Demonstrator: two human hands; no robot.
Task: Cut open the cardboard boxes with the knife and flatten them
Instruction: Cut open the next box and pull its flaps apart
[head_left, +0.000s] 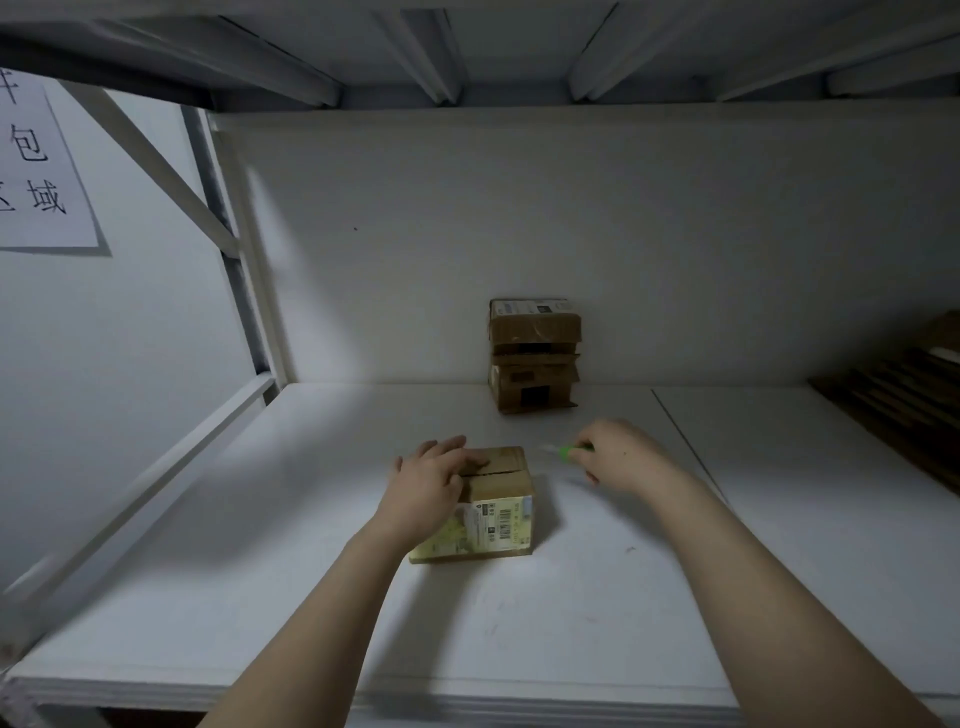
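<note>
A small cardboard box (496, 499) with a yellow label and barcode on its near side sits in the middle of the white shelf (311, 597). A dark slit runs along its top seam. My left hand (431, 483) rests on the box's top left with the fingers laid flat over it. My right hand (618, 457) is just right of the box and grips a green-handled knife (563, 451), whose pale blade points left toward the box's top right corner. Against the back wall stands a stack of brown cardboard boxes (534, 356).
A pile of dark flat cardboard (904, 395) lies at the far right of the shelf. A white metal upright and diagonal brace (228, 249) close the left side. A paper sign (39, 166) hangs at upper left. Another shelf is overhead.
</note>
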